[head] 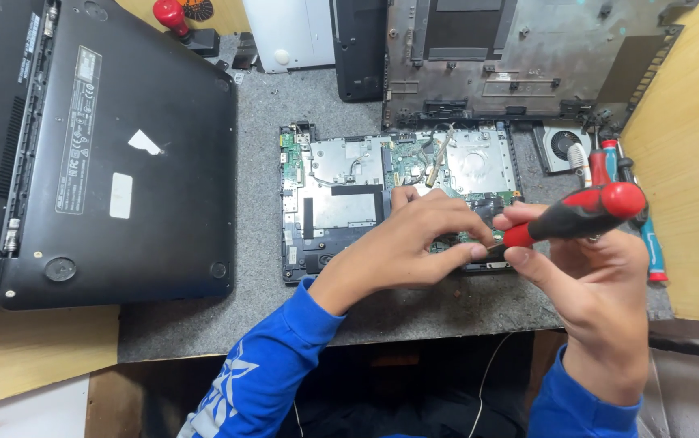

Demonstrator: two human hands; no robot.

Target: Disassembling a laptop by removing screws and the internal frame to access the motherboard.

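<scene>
My right hand [585,276] grips a red-and-black screwdriver [576,215]; my left hand [414,243] pinches its tip over the opened laptop [341,203] on the table [284,300].

Opened laptop base and screwdriver at the mat's front edge

The base [341,195], its circuit board and metal plates exposed, is laid flat near the mat's front edge; a red-and-black screwdriver [580,212] is held tilted over its front right corner.

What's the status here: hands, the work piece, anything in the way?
Right hand grips red-and-black screwdriver, tip down at opened laptop's board. Left hand steadies the tip, resting on the board. Spare screwdrivers lie right, clear.
</scene>
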